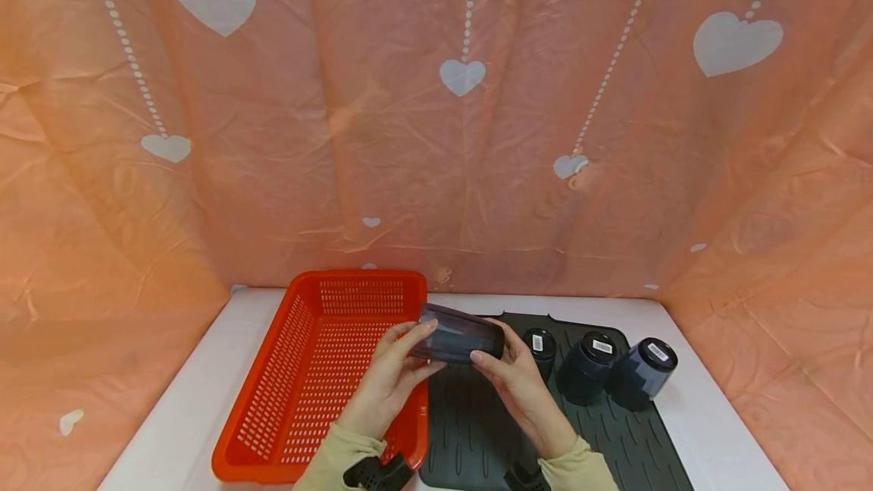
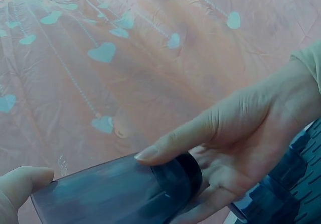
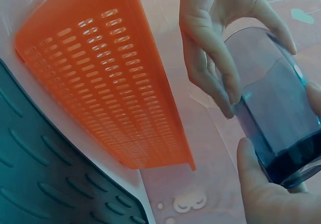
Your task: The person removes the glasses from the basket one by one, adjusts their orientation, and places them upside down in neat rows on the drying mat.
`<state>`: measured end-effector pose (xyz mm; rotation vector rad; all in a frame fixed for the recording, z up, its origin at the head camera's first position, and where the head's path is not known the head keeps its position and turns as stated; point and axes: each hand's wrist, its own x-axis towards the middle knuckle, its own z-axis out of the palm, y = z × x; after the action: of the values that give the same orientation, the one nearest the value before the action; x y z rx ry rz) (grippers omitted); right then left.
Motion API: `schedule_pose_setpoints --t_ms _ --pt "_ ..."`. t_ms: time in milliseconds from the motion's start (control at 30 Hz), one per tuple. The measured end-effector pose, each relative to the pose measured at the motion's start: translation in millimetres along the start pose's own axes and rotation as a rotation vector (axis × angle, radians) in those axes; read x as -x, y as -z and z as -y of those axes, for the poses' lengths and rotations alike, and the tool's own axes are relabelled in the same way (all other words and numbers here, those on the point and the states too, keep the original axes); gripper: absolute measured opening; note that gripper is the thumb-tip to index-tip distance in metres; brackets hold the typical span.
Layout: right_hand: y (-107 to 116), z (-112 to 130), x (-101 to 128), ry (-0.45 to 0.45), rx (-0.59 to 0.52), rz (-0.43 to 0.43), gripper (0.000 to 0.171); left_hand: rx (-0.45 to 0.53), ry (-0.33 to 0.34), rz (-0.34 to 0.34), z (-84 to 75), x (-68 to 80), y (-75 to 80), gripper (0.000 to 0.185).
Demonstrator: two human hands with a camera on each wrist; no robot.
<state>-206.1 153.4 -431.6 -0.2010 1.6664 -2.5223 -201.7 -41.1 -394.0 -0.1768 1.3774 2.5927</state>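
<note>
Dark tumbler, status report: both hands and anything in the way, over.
Left hand and right hand both grip the dark tumbler, held sideways above the orange basket's right edge. Three more tumblers upside down on the drying mat. Nothing blocking.

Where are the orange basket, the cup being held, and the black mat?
orange basket [image 1: 273, 392], head view, left wall.
dark cup [image 1: 458, 336], head view, middle of its side.
black drying mat [image 1: 477, 430], head view, bare ribbed part.

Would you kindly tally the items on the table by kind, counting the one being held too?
Dark cups: 4, one held sideways by both hands, three upside down on the mat
Orange basket: 1
Dark ridged mat: 1
Total: 6
</note>
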Motion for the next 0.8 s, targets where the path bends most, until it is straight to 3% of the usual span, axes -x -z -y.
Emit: schedule_pose_setpoints --t_ms 433,800 --pt "0 6 6 0.049 0.045 -0.037 0.058 -0.007 0.018 0.069 2.9 6.5 1.2 0.063" --pt "0 17 7 0.12 -0.022 -0.029 0.054 -0.104 0.037 0.121 2.0 6.4 5.4 0.043"
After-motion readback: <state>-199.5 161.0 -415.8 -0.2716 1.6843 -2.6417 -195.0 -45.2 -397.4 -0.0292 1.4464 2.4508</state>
